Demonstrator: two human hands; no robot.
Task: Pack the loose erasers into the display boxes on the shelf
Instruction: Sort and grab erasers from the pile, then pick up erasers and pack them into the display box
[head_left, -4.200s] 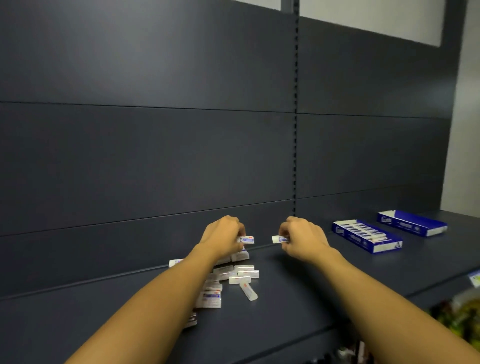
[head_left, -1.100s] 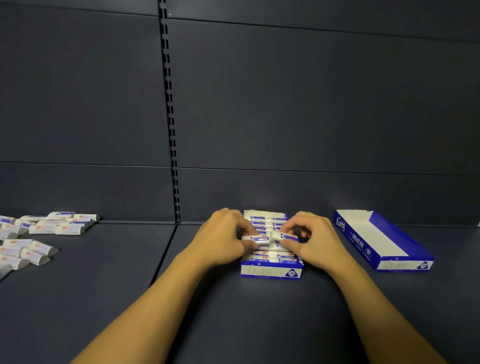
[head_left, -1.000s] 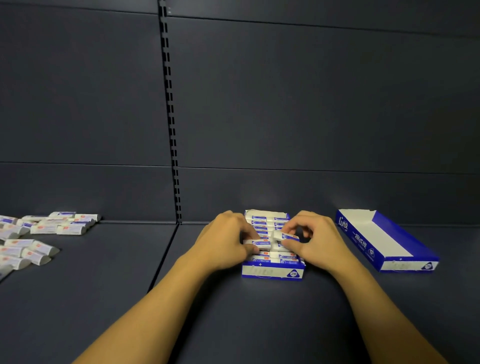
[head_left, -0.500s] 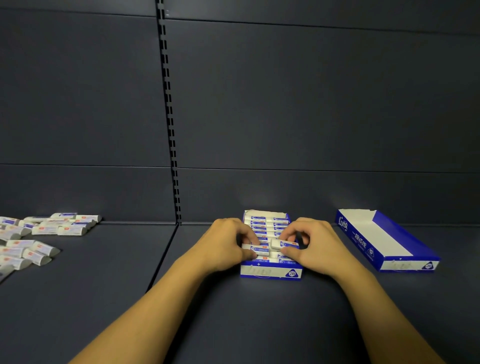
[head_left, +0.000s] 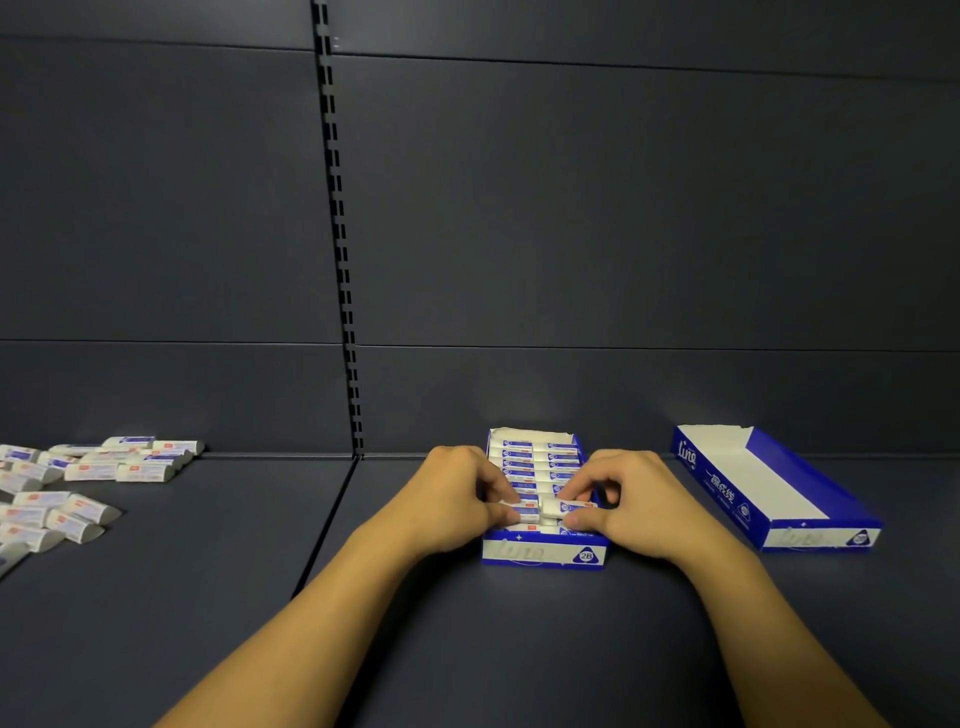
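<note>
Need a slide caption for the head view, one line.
Both hands, left hand and right hand, seat erasers into the nearly full display box; empty box right, loose erasers left.

Shop, dark slotted shelving upright (head_left: 340, 249), shelf (head_left: 208, 571), branded display boxes (head_left: 779, 499)

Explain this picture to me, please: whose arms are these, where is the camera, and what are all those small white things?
There is no robot here. A person wears a camera on the head, so you look down along their own bare arms at a dark shelf. The left hand and right hand each pinch a small white eraser over the filled display box, which holds two rows of erasers. To the right lies an empty display box, blue outside, white inside. Far left lies a pile of loose erasers not yet packed.
</note>
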